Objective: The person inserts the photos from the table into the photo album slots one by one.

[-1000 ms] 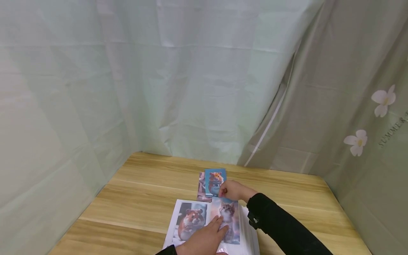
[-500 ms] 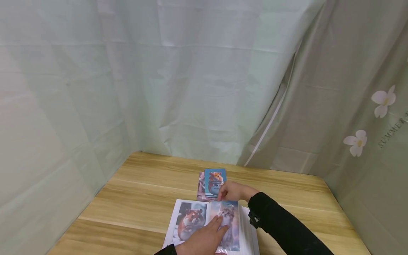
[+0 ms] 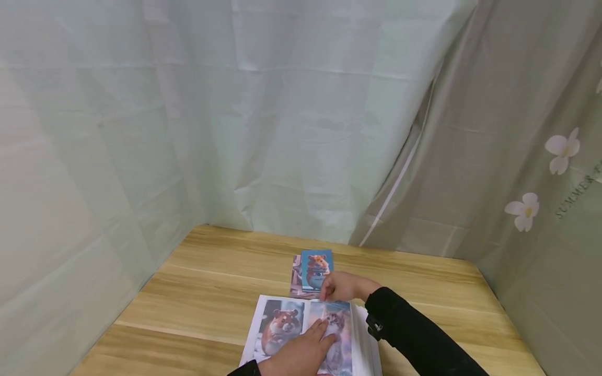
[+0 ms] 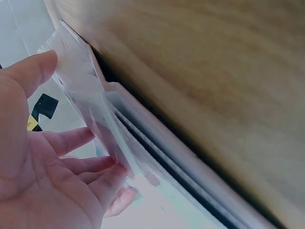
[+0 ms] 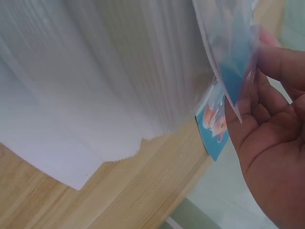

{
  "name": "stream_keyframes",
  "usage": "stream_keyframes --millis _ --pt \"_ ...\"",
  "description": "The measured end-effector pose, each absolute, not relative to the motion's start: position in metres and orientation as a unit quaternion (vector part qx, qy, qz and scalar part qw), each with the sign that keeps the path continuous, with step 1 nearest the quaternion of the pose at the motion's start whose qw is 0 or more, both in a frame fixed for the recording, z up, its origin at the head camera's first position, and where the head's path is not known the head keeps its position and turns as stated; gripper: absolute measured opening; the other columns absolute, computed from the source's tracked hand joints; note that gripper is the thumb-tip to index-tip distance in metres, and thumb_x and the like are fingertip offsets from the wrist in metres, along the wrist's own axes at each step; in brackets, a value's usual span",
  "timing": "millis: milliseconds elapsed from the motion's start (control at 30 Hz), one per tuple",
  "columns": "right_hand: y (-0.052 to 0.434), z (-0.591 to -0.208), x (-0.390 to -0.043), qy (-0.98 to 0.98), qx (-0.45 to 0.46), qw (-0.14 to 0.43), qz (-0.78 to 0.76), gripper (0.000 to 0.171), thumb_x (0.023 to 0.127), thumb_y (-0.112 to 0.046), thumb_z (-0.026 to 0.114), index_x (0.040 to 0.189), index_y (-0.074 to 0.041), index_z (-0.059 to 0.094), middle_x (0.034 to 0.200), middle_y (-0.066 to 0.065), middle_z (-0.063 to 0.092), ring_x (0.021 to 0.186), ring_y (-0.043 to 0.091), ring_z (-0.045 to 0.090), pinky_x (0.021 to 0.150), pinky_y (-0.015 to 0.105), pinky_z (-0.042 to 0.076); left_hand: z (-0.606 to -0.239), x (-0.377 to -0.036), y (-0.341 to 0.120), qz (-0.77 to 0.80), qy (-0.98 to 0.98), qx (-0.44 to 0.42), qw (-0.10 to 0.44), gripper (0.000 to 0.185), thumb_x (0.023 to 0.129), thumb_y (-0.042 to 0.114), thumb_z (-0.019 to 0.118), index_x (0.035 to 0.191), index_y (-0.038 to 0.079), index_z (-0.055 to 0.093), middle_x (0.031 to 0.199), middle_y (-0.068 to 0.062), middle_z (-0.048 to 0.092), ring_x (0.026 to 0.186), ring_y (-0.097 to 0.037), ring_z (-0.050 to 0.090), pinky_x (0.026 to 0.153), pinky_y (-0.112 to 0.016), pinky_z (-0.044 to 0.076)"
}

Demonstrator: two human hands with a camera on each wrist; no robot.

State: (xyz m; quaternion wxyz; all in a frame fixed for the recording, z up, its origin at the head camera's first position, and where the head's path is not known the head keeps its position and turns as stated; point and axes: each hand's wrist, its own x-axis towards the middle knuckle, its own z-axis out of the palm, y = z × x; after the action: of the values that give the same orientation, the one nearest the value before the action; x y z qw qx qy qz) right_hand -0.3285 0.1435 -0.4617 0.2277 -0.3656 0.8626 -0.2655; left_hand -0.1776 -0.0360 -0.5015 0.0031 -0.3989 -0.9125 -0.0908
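A white photo album [image 3: 364,339] lies spread at the table's near side. Its left page shows a hamster picture [image 3: 281,328]; a kitten picture [image 3: 344,344] sits in the clear sleeve on the right page. My left hand [image 3: 298,352] rests on the pages, fingers extended over the kitten picture's left part. At the top edge of that page, my right hand [image 3: 347,287] has curled fingers and pinches the kitten picture at its upper edge. The right wrist view shows the clear sleeve [image 5: 221,43] with a blue corner inside, thumb against its edge.
Just beyond the album, a blue hamster card [image 3: 308,261] overlaps a pinkish card [image 3: 296,288] on the wooden table [image 3: 188,292]. Pale curtains [image 3: 291,130] hang behind the table and along both sides. A thick stack of album sleeves [image 5: 128,71] shows in the right wrist view.
The kitten picture has slid down into its sleeve, toward the person, and the right hand has followed slightly downward. The left hand has stayed on the page.
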Motion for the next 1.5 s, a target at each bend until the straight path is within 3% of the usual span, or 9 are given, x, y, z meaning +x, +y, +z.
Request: stream_keyframes --millis 400,600,767,933,1033,1133,1300,1400,1500 --pt "0.156 -0.462 -0.326 0.855 -0.406 0.172 -0.275 0.016 0.09 0.009 0.065 0.092 -0.003 0.076 0.089 0.001 0.07 0.079 0.004 0.059 0.077 0.023 0.053 -0.498 -0.173 -0.035 -0.114 -0.916 -0.386 -0.003 0.081 0.086 0.069 0.061 0.139 0.007 0.056 0.148 -0.021 0.047 0.137 -0.035 0.045 0.087 -0.025 0.054" --pt "0.164 -0.457 -0.328 0.857 -0.389 0.149 -0.304 0.014 0.092 0.008 0.063 0.093 0.001 0.074 0.094 0.014 0.072 0.082 0.008 0.061 0.077 0.024 0.053 -0.498 -0.174 -0.037 -0.125 -0.908 -0.4 0.015 0.081 0.092 0.069 0.053 0.14 0.003 0.053 0.147 -0.023 0.047 0.136 -0.033 0.047 0.097 -0.03 0.05" --pt "0.17 -0.451 -0.328 0.856 -0.381 0.132 -0.322 0.011 0.092 0.009 0.062 0.094 0.003 0.073 0.096 0.017 0.071 0.083 0.013 0.062 0.075 0.025 0.053 -0.494 -0.175 -0.038 -0.121 -0.893 -0.431 0.039 0.069 0.098 0.054 0.056 0.142 0.001 0.051 0.144 -0.015 0.05 0.132 -0.023 0.051 0.099 -0.026 0.048" --pt "0.174 -0.446 -0.328 0.86 -0.367 0.134 -0.329 0.014 0.094 0.007 0.062 0.094 -0.001 0.074 0.097 0.015 0.071 0.082 0.011 0.061 0.074 0.023 0.052 -0.486 -0.176 -0.04 -0.197 -0.883 -0.424 -0.028 0.06 0.097 0.032 0.065 0.147 0.005 0.047 0.147 -0.007 0.05 0.132 -0.016 0.05 0.102 -0.027 0.046" --pt "0.177 -0.444 -0.327 0.862 -0.361 0.132 -0.33 0.017 0.094 0.007 0.061 0.093 -0.005 0.074 0.095 0.008 0.071 0.079 0.009 0.06 0.072 0.023 0.052 -0.479 -0.175 -0.043 -0.298 -0.868 -0.387 -0.09 0.056 0.097 0.023 0.065 0.147 0.007 0.048 0.147 -0.003 0.05 0.132 -0.012 0.048 0.101 -0.028 0.046" --pt "0.18 -0.442 -0.328 0.861 -0.365 0.123 -0.331 0.017 0.094 0.008 0.061 0.093 -0.003 0.074 0.094 0.007 0.071 0.078 0.01 0.058 0.072 0.024 0.052 -0.473 -0.174 -0.048 -0.387 -0.841 -0.363 -0.105 0.05 0.098 0.017 0.062 0.145 0.005 0.049 0.143 -0.006 0.054 0.124 -0.01 0.054 0.094 -0.026 0.05" --pt "0.184 -0.443 -0.33 0.866 -0.359 0.109 -0.331 0.014 0.093 0.008 0.063 0.091 -0.001 0.072 0.091 0.006 0.07 0.079 0.011 0.058 0.073 0.024 0.052 -0.464 -0.167 -0.06 -0.464 -0.814 -0.344 -0.05 0.043 0.099 0.008 0.057 0.141 0.002 0.052 0.138 -0.014 0.057 0.118 -0.016 0.06 0.088 -0.022 0.053" --pt "0.186 -0.445 -0.332 0.869 -0.351 0.106 -0.332 0.014 0.092 0.007 0.063 0.091 -0.004 0.073 0.091 0.002 0.07 0.081 0.009 0.06 0.074 0.024 0.054 -0.459 -0.162 -0.071 -0.454 -0.825 -0.336 0.005 0.042 0.097 0.002 0.057 0.139 0.003 0.055 0.14 -0.015 0.056 0.122 -0.023 0.06 0.087 -0.023 0.054" --pt "0.188 -0.445 -0.332 0.87 -0.347 0.107 -0.332 0.015 0.092 0.007 0.064 0.092 -0.004 0.074 0.092 0.001 0.071 0.082 0.01 0.061 0.076 0.026 0.055 -0.455 -0.159 -0.085 -0.39 -0.854 -0.335 0.074 0.039 0.092 -0.003 0.06 0.131 0.002 0.062 0.14 -0.014 0.057 0.117 -0.024 0.063 0.079 -0.02 0.053"
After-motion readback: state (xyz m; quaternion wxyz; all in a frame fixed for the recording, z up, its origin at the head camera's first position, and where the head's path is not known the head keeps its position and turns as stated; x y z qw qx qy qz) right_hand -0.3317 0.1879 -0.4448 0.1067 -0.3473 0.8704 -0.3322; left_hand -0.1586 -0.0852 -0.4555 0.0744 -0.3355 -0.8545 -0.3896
